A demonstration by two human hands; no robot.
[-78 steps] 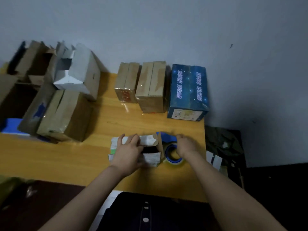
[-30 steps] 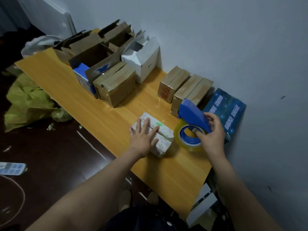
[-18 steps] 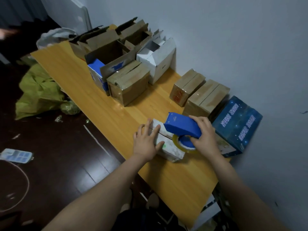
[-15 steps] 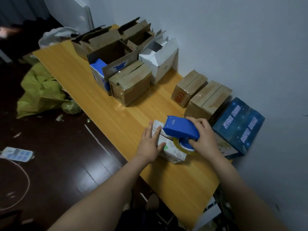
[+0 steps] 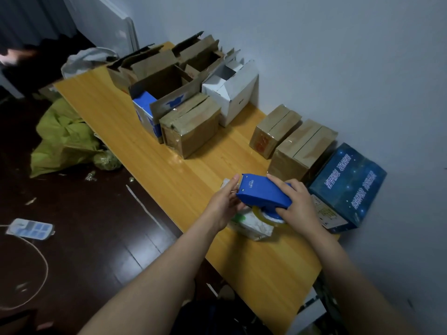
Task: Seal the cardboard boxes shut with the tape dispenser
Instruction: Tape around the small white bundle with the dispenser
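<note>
Squarely between left hand [image 5: 223, 201], right hand [image 5: 298, 204]: tape dispenser [image 5: 263, 192] atop box [image 5: 254, 226].

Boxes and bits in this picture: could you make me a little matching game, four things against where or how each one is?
Things:
1. tape dispenser
2. blue box
3. tall white box
4. power strip

States:
A. lying on the floor
B. top flaps open
C. gripped by the right hand
D. closed, printed with stars

Pairs: 1-C, 2-D, 3-B, 4-A
</note>
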